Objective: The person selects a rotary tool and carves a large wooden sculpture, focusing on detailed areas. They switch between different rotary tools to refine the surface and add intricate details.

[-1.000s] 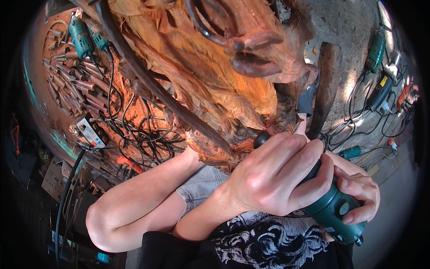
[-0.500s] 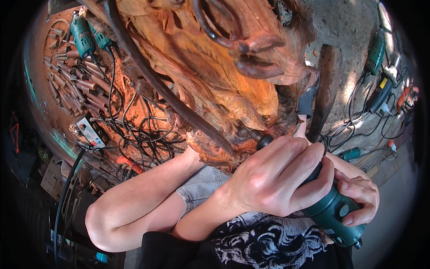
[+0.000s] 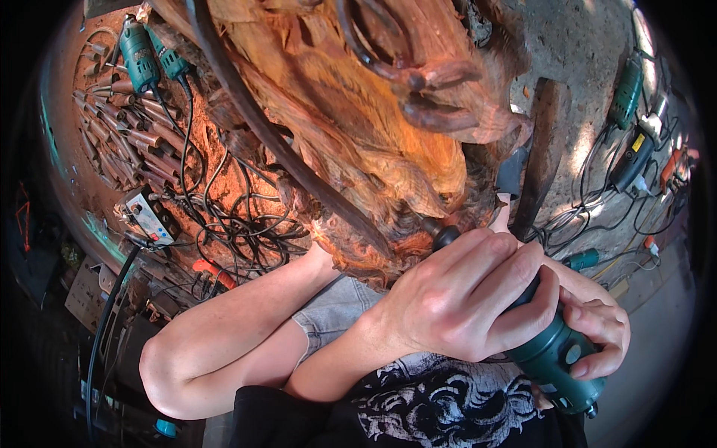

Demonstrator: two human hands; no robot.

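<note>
Both my hands are wrapped round a dark green electric die grinder (image 3: 556, 362) that lies slantwise over my lap. My left hand (image 3: 470, 299) grips its front, close behind the black collar. Farther back, my right hand (image 3: 600, 328) curls around the thick motor body, its thumb and fingers on the casing. The tool's tip points up and left, at the lower edge of a large carved wood piece (image 3: 358, 142) with orange-brown grain. Shadow and the collar hide the bit, so I cannot tell whether it touches the wood.
Left of the carving, many carving tools (image 3: 134, 134) lie in rows beside two green power tools (image 3: 139, 56). Tangled black cables (image 3: 243, 224) and a control box (image 3: 149, 218) sit below them. A dark wooden plank (image 3: 543, 157) and another green tool (image 3: 627, 89) lie at right.
The grinder's tip and my left hand have shifted very slightly right. The carving appears a little farther right in view; both hands keep their grip.
</note>
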